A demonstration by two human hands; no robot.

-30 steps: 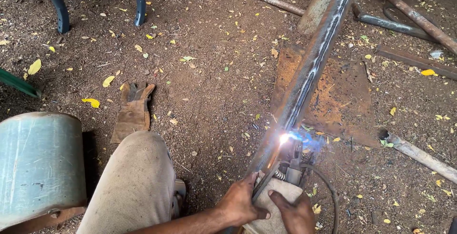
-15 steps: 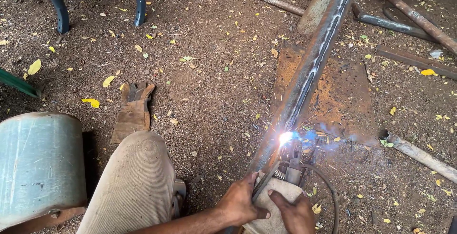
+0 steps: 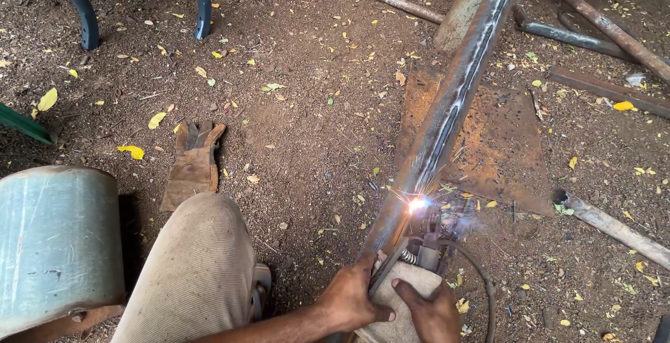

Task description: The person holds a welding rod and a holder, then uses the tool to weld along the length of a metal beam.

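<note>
Steel, long and grey: the bar runs diagonally from upper right down toward the hands, w/ a rippled weld bead along its length and darker heat marks beside it. Its lower end sits just above the hands; its upper end leaves the frame at the top. A white-blue arc spark burns at the bar's lower part, small sparks scattering round it. Left hand is closed round the electrode holder, thumb on a folded pale cloth. Right hand rests on the same cloth, fingers curled over it, touching the left; both hands together. A black cable loops off to the right of them.

Under the bar lies a rusty flat plate on the dirt ground. Left of the person's knee: a worn leather glove, flat on the ground, and a grey-green drum.
</note>
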